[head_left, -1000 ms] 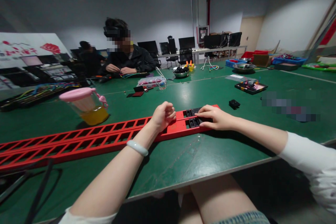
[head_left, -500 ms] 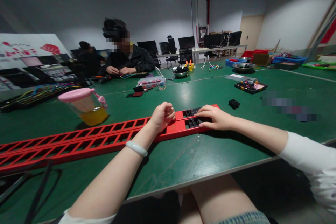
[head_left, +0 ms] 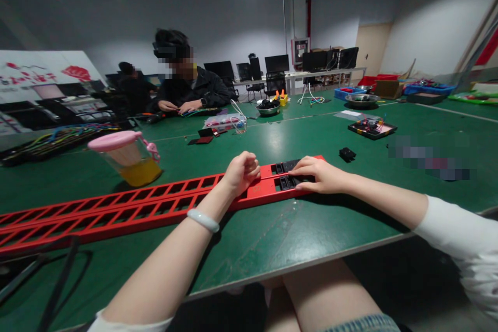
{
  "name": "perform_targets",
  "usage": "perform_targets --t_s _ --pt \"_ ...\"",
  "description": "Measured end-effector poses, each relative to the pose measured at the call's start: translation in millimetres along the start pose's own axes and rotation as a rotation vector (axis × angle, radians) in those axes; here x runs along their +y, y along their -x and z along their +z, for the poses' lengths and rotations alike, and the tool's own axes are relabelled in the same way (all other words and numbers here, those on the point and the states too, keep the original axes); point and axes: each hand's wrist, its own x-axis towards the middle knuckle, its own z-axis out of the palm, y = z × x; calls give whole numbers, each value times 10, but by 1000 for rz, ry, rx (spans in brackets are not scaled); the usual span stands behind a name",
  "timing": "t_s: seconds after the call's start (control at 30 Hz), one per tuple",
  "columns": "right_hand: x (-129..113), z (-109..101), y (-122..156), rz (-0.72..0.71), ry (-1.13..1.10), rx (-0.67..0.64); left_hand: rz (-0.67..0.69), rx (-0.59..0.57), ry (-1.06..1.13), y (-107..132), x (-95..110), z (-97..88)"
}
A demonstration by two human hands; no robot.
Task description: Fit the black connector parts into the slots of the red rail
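A long red slotted rail (head_left: 128, 208) lies across the green table (head_left: 272, 238) from far left to centre. My left hand (head_left: 241, 172) rests on it as a closed fist, with nothing visible inside. My right hand (head_left: 319, 175) lies flat at the rail's right end, fingers stretched over small black inserts (head_left: 287, 181) set in its slots. A white bangle sits on my left wrist.
A pink-lidded jar (head_left: 126, 157) of yellow liquid stands left of centre. A small black part (head_left: 347, 154) lies right of the rail and a black tray (head_left: 372, 128) farther back. Two other people sit at the far side handling cables. The table edge runs just below my arms.
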Motion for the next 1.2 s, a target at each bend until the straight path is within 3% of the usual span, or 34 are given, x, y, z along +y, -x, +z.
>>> perform_targets --t_s 0.33,0.43,0.53,0.7,0.8,0.93,1.2 --pt "10 20 21 -24 38 11 16 -34 -27 13 2 -2" --pt "121 -79 25 -11 71 79 14 -31 -18 11 -2 -4" --pt "379 -296 101 94 137 126 10 -11 -3 9 -6 1" --pt "923 -730 407 336 224 -65 15 -20 -17 11 -8 4" --pt "1110 -871 562 461 143 -227 17 -35 -33 12 -11 -5" --pt "1170 -881 623 533 -14 -367 15 -41 -27 4 -20 -22" --pt "1239 -815 619 558 24 -348 3 -22 -17 -7 -27 -26"
